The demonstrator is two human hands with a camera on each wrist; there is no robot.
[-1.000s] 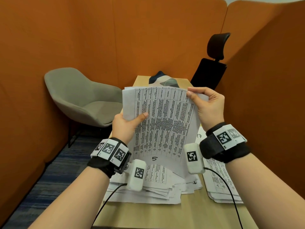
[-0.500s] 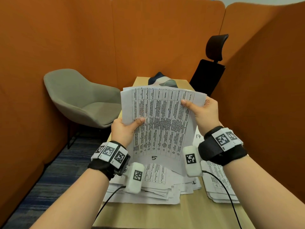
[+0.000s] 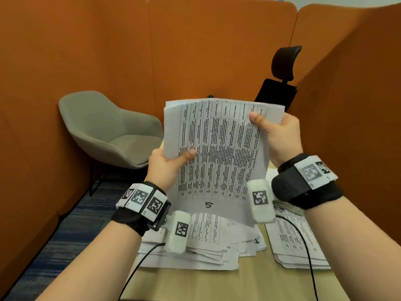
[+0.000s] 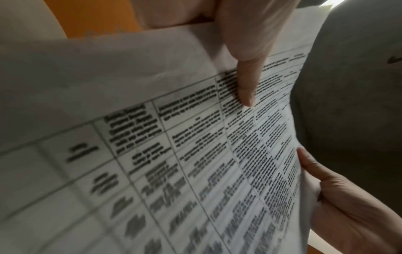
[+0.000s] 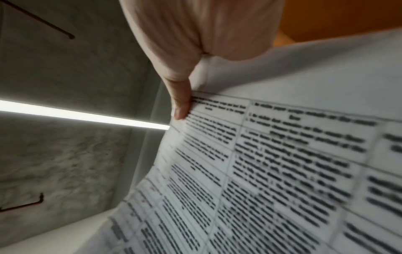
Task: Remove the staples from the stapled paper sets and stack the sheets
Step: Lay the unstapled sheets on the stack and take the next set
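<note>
On the far left a grey shell chair [image 3: 112, 131] with a smooth moulded seat is standing against the orange felt partition [image 3: 86, 51]. Next to it, the left hand [image 3: 166, 164] is gripping the left edge of the paper set [image 3: 217, 153]: its thumb is lying flat across the printed front, while the other fingers are curling behind the sheets (they are hidden from the head camera). The set is being held upright in the air above the table, its white pages bowing slightly, covered in a dense ruled table of black print with a handwritten 5 near the bottom edge. In the left wrist view the thumb [image 4: 245, 72] is pressing onto the print, and the text is too blurred to read.

Below the set, a loose, fanned pile of sheets [image 3: 201, 246] is lying on the pale wooden table [image 3: 249, 285]. The right hand [image 3: 280, 135] is pinching the set near its upper right corner, thumb in front and fingers wrapping behind the page. Whether a staple is there cannot be told. Further right, a neater stack of printed sheets [image 3: 293, 244] is resting on the table, and a black headrested office chair [image 3: 280, 83] is standing behind.
</note>
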